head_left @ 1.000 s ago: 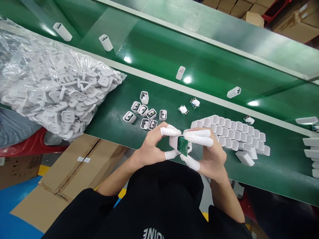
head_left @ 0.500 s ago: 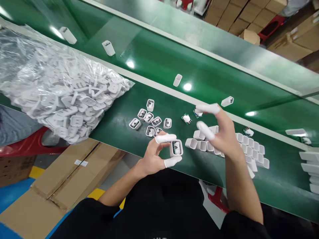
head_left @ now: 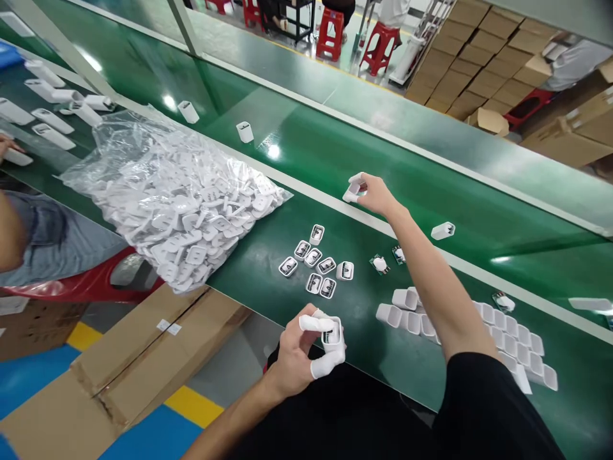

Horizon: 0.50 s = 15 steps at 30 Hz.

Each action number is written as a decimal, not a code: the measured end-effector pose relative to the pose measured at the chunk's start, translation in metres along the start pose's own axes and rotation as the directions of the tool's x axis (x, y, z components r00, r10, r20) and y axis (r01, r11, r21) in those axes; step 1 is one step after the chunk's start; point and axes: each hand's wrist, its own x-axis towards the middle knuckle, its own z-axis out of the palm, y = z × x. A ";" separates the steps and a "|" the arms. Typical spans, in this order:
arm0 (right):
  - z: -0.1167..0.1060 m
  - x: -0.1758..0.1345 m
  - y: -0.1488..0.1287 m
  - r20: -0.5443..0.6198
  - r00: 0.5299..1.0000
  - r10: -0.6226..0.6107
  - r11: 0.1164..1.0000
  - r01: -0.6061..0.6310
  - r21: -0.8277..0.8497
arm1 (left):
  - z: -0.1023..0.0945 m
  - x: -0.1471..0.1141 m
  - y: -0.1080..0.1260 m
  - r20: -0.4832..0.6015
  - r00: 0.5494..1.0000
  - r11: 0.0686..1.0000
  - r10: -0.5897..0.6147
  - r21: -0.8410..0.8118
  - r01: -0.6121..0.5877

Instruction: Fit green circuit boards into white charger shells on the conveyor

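Workshop lights glint off a green strip (head_left: 306, 166) behind the green table (head_left: 261, 284). At far left, a co-worker's hand (head_left: 6, 145) is beside long white casings (head_left: 52, 120). Next comes a clear plastic bag (head_left: 119, 134) full of white plug-like parts (head_left: 194, 255), a cardboard box (head_left: 158, 358) below it. 8 filled casings (head_left: 313, 257) stand clustered on the table. Nearer the person, the left hand (head_left: 297, 351) grips 1 board-filled casing (head_left: 334, 333) between white-capped fingers (head_left: 325, 364). Over the strip, the right hand (head_left: 376, 193) has its fingers closed around an open-ended casing (head_left: 353, 190); whether it is lifted, I cannot tell. Farther right lie 2 circuit boards (head_left: 380, 264), then packed rows of empty casings (head_left: 427, 326), with 1 more board (head_left: 504, 301) behind.
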 end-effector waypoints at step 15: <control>-0.034 -0.185 -0.071 -0.035 0.955 -0.296 0.941 0.297 0.163 | 0.026 0.067 0.002 -0.115 0.992 0.997 0.052 0.067 -0.044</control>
